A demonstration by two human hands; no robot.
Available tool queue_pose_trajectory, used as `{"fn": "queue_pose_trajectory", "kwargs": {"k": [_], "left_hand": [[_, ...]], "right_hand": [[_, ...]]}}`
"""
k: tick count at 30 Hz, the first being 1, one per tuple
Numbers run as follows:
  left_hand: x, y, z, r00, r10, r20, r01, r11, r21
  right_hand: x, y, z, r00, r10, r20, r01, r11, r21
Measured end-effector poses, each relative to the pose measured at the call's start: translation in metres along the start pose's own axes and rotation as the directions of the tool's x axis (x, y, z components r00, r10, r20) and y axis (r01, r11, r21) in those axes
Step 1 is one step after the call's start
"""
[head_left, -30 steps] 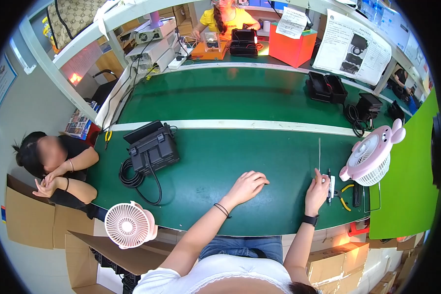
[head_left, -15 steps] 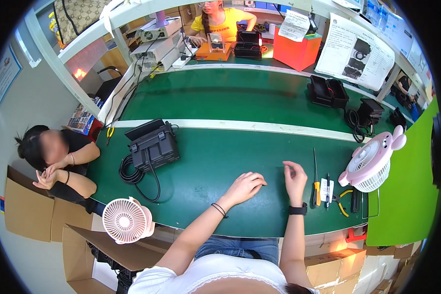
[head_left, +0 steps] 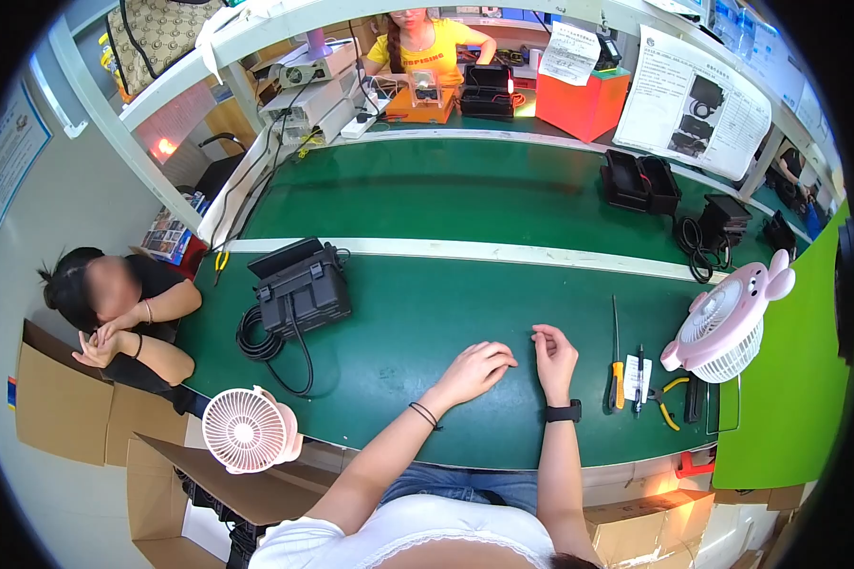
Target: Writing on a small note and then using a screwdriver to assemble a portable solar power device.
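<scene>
Green mat, L hand, R hand resting

Your left hand and right hand rest side by side on the near belt, with the screwdriver, pen and pliers lying at 3 o'clock from them and the eared fan beyond those. At 9 to 10 o'clock sits the charger box on its coiled cable, and at 8 o'clock the round fan stands at the table's near edge. At 12 o'clock, across the divider strip, the far belt carries open cases toward 1 o'clock.
</scene>
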State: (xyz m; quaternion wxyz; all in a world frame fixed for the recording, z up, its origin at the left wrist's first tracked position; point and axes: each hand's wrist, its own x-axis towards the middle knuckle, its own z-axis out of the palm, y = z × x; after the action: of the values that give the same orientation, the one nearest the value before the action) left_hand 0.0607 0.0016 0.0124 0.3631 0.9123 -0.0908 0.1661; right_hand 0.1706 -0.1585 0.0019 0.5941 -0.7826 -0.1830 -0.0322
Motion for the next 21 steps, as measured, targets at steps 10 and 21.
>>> {"fn": "queue_pose_trajectory", "kwargs": {"k": [10, 21], "left_hand": [[0.0000, 0.0007, 0.0002, 1.000, -0.007, -0.011, 0.007, 1.000, 0.017], [-0.0013, -0.0002, 0.0012, 1.000, 0.010, -0.022, -0.009, 1.000, 0.023]], "right_hand": [[-0.0051, -0.0077, -0.0009, 0.998, -0.059, -0.022, 0.060, 0.995, 0.078], [-0.0035, -0.0080, -0.0004, 0.995, -0.035, 0.090, 0.047, 0.989, -0.137]]}}
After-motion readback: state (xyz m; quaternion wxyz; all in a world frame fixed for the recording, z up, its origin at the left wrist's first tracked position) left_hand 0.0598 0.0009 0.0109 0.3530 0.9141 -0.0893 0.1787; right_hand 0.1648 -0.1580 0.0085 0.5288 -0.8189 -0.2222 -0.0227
